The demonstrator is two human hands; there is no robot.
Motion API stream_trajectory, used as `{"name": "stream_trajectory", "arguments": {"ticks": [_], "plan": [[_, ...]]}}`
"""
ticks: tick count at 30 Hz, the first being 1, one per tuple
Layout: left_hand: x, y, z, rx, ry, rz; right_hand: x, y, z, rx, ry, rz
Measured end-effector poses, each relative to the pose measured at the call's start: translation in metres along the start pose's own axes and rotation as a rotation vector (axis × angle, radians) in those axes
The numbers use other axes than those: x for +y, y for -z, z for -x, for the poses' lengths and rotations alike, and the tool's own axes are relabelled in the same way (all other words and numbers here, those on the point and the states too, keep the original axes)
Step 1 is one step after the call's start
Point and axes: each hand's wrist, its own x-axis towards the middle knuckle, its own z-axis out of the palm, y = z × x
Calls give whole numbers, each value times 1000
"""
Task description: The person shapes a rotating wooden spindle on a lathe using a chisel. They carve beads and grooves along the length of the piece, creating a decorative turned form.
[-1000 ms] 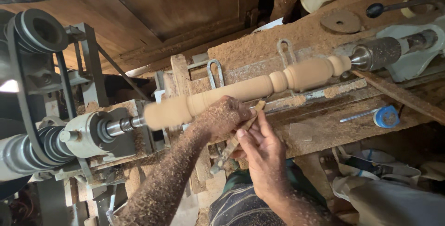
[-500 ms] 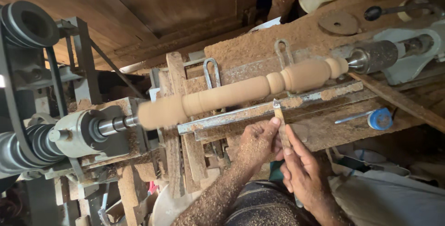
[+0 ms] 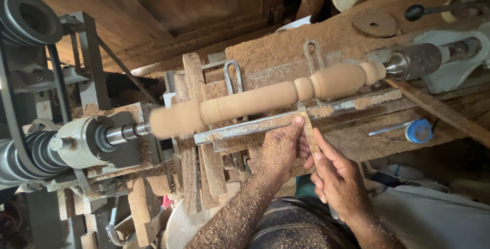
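Your hands, left hand (image 3: 278, 152) and right hand (image 3: 334, 177), both grip a thin chisel (image 3: 308, 129) against the tool rest (image 3: 286, 121), below the turned spindle (image 3: 255, 103).

Turned spindle (image 3: 265, 101) spans lathe, left end at headstock spindle (image 3: 97, 139), right end at tailstock (image 3: 429, 60). Tool rest bar (image 3: 326, 111) runs parallel, just below spindle on near side. Left hand (image 3: 280, 149) below bar, thumb touching bar edge. Right hand (image 3: 337, 177) right of left hand, nearer to body. Thin chisel (image 3: 308, 129) between both hands, tip across bar under spindle bead. Belt pulleys (image 3: 25, 19) far left. Round disc (image 3: 375, 23) behind spindle, on sawdust-covered bench (image 3: 306, 45). Tape roll (image 3: 419, 130) right of hands, below bar.
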Motion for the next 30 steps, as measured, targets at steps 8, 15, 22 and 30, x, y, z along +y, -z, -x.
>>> {"name": "stream_trajectory", "arguments": {"ticks": [8, 15, 22, 30], "plan": [[-2, 3, -5, -18, 8, 54, -4, -2, -2, 15, 8, 58], [-7, -7, -12, 51, 19, 106, -6, 24, -13, -108, 56, 38], [-14, -19, -16, 26, 87, 182, -29, 64, -31, -178, -57, 219], [-24, -31, -23, -55, 110, 266, -68, 99, -58, -310, -167, 434]]}}
